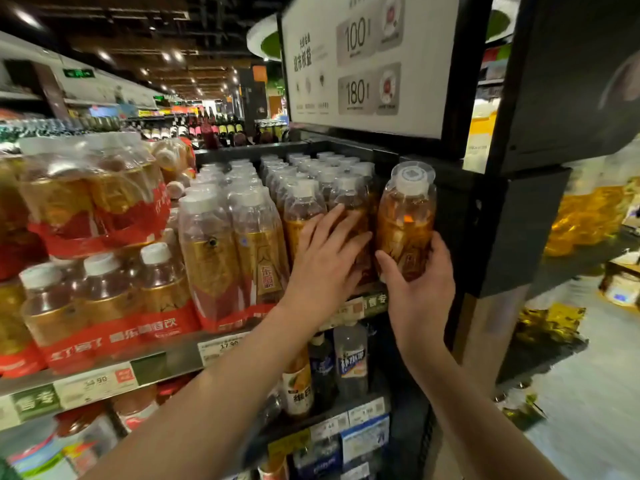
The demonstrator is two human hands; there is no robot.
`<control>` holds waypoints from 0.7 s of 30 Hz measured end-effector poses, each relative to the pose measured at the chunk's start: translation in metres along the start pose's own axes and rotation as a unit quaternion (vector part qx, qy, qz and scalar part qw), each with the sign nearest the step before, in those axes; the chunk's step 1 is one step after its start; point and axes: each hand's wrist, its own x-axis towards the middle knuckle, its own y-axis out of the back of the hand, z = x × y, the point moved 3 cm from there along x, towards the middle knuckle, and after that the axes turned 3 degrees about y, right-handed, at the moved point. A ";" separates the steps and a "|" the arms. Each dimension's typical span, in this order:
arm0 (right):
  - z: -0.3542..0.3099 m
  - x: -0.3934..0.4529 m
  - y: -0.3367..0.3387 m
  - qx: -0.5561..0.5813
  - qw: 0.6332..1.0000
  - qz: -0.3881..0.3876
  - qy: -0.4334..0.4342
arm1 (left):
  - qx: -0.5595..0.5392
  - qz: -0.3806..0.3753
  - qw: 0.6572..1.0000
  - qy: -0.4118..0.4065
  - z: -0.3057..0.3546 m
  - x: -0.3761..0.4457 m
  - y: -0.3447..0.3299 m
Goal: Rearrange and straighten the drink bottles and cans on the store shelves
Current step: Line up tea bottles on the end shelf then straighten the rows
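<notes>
A: Right hand (417, 289)?
B: Curled round amber bottle (406, 220), upright at shelf (166, 367) right end.
A: Left hand (325, 261)?
B: Fingers straight, flat against front-row bottles (304, 216) just beside it. Gripping nothing.

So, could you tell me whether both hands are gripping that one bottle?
No, only the right hand grips the bottle; the left hand lies flat against neighbouring bottles.

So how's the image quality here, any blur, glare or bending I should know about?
Head view: wide-angle bending bows the shelf edge and the black sign frame; ceiling lights glare on the shrink-wrapped packs; edges smear, especially right and lower left; the right hand holding the tea bottle is fairly sharp.
</notes>
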 end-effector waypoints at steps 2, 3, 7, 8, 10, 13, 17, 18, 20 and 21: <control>0.002 0.005 -0.003 -0.009 1.000 -0.013 -0.006 | 0.061 -0.050 0.997 -0.023 -0.001 0.003 -0.004; 0.003 0.007 -0.005 -0.013 1.000 -0.018 -0.008 | 0.079 -0.059 0.995 -0.026 -0.001 0.004 -0.005; 0.007 0.017 -0.016 -0.017 0.999 -0.027 -0.003 | 0.090 -0.025 0.995 -0.031 -0.003 -0.001 -0.002; 0.009 0.020 -0.019 -0.023 0.999 -0.030 -0.002 | 0.090 -0.019 0.995 -0.032 -0.004 -0.002 -0.001; 0.013 0.027 -0.022 -0.036 0.999 -0.036 0.004 | 0.092 -0.014 0.995 -0.033 -0.006 -0.004 -0.001; 0.016 0.033 -0.024 -0.048 0.998 -0.050 0.006 | 0.090 -0.011 0.995 -0.028 -0.007 -0.005 -0.003; 0.017 0.034 -0.028 -0.080 0.995 -0.065 0.015 | 0.086 -0.004 0.996 -0.026 -0.008 -0.006 -0.003; 0.017 0.034 -0.030 -0.098 0.993 -0.064 0.019 | 0.087 -0.003 0.996 -0.027 -0.009 -0.006 -0.003; 0.018 0.035 -0.033 -0.141 0.988 -0.061 0.026 | 0.091 -0.002 0.995 -0.028 -0.010 -0.006 -0.004; 0.018 0.034 -0.035 -0.163 0.984 -0.062 0.030 | 0.092 -0.001 0.995 -0.028 -0.010 -0.007 -0.004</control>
